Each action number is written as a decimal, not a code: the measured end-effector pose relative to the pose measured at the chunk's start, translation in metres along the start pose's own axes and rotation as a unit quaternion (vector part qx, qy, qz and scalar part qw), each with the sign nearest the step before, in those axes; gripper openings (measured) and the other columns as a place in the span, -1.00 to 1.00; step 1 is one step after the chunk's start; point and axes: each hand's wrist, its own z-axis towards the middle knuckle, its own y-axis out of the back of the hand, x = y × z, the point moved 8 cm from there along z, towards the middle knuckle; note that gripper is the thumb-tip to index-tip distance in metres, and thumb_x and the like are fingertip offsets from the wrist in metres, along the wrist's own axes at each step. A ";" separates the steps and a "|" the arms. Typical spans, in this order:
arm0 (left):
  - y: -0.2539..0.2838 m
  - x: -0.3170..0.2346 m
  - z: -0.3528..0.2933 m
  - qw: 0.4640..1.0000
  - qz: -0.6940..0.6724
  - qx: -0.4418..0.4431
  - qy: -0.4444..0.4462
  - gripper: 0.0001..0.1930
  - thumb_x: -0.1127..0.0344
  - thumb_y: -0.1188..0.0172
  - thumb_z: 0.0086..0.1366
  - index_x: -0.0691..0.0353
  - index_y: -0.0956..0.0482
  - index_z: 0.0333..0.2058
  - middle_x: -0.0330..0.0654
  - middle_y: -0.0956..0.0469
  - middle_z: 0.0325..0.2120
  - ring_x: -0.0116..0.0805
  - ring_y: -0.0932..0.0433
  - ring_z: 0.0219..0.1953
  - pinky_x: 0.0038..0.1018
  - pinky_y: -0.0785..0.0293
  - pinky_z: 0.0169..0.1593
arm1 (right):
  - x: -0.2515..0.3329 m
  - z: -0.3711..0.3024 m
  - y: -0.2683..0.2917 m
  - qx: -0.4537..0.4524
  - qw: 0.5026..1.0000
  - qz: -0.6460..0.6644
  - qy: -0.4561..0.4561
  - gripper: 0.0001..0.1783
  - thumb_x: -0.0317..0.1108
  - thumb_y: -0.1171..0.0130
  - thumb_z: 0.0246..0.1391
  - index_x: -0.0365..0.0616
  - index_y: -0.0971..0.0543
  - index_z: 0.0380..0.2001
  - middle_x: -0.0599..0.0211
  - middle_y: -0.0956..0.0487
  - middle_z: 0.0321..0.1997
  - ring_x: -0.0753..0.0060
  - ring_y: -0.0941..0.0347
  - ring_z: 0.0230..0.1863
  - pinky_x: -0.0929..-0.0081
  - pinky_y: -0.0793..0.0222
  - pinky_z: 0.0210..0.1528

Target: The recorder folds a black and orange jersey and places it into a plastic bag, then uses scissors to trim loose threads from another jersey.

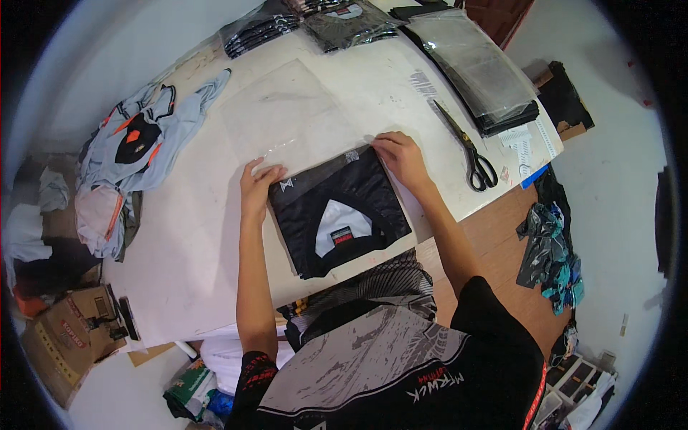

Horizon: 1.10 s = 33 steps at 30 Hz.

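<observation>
A folded black shirt [337, 215] with a white neck insert lies on the white table [186, 272], partly inside a clear plastic bag [287, 122] that stretches away from me. My left hand [256, 183] presses on the shirt's far left corner at the bag's mouth. My right hand [401, 158] rests on the far right corner of the shirt, fingers on the plastic edge. Neither hand lifts anything.
Black scissors [469, 154] lie to the right of my right hand. A stack of empty clear bags [476, 68] and bagged black shirts [308, 21] sit at the far edge. Light blue garments [136, 158] are heaped at the left. A cardboard box [68, 337] stands on the floor.
</observation>
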 end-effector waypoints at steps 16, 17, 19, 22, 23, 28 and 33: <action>0.000 0.003 -0.009 1.000 -0.016 0.015 0.013 -0.46 0.57 -0.18 0.24 0.38 -0.19 0.15 0.16 -0.59 -0.15 -0.16 -0.61 -0.07 -0.42 -0.43 0.09 | 0.013 -0.028 0.013 0.003 0.998 -0.052 -0.027 -0.86 -0.49 -0.26 -0.08 -0.16 -0.61 -0.36 0.29 -0.61 -0.24 0.15 -0.51 -0.18 0.25 -0.38 -0.11; -0.001 0.003 -0.010 1.000 -0.014 0.024 0.013 -0.46 0.57 -0.19 0.24 0.38 -0.19 0.16 0.16 -0.59 -0.15 -0.17 -0.60 -0.07 -0.42 -0.43 0.09 | 0.014 -0.028 0.013 0.006 0.999 -0.037 -0.032 -0.84 -0.49 -0.26 -0.10 -0.16 -0.61 -0.36 0.26 -0.61 -0.24 0.13 -0.51 -0.18 0.25 -0.39 -0.08; 0.002 0.003 -0.014 0.999 -0.013 0.028 0.010 -0.45 0.57 -0.19 0.23 0.38 -0.18 0.16 0.15 -0.59 -0.15 -0.17 -0.60 -0.06 -0.42 -0.43 0.09 | 0.016 -0.031 0.016 0.010 0.999 -0.018 -0.033 -0.83 -0.50 -0.26 -0.12 -0.17 -0.61 -0.35 0.24 -0.62 -0.24 0.12 -0.52 -0.17 0.24 -0.40 -0.06; 0.001 0.005 -0.020 0.999 -0.013 0.047 0.019 -0.43 0.57 -0.20 0.23 0.38 -0.18 0.17 0.13 -0.59 -0.15 -0.19 -0.59 -0.07 -0.43 -0.43 0.08 | -0.002 -0.030 0.012 0.058 0.985 0.112 -0.116 -0.78 -0.43 -0.27 -0.06 -0.21 -0.63 -0.27 0.13 -0.64 -0.24 0.18 -0.57 -0.19 0.31 -0.44 -0.05; 0.001 0.005 -0.020 0.998 -0.016 0.050 0.016 -0.43 0.57 -0.21 0.22 0.38 -0.19 0.17 0.12 -0.59 -0.15 -0.19 -0.59 -0.07 -0.43 -0.43 0.08 | -0.019 -0.025 0.006 0.038 0.960 0.171 -0.217 -0.72 -0.35 -0.28 -0.02 -0.26 -0.62 -0.23 0.10 -0.64 -0.24 0.23 -0.59 -0.21 0.36 -0.46 -0.08; -0.010 0.005 -0.025 0.997 -0.035 0.058 0.031 -0.47 0.56 -0.18 0.25 0.34 -0.22 0.17 0.11 -0.58 -0.09 -0.22 -0.56 -0.02 -0.40 -0.44 0.09 | -0.051 0.023 -0.038 0.177 0.891 0.172 -0.382 -0.52 -0.13 -0.30 0.06 -0.35 -0.59 -0.13 0.16 -0.62 -0.29 0.45 -0.55 -0.30 0.49 -0.47 -0.22; 0.011 0.018 -0.053 0.997 -0.072 0.005 0.036 -0.44 0.57 -0.22 0.21 0.34 -0.25 0.17 0.06 -0.58 -0.09 -0.25 -0.54 -0.02 -0.42 -0.47 0.04 | -0.037 0.021 -0.063 0.388 0.815 0.208 -0.377 -0.54 -0.14 -0.31 0.06 -0.25 -0.58 -0.08 0.29 -0.58 -0.33 0.52 -0.48 -0.36 0.54 -0.42 -0.27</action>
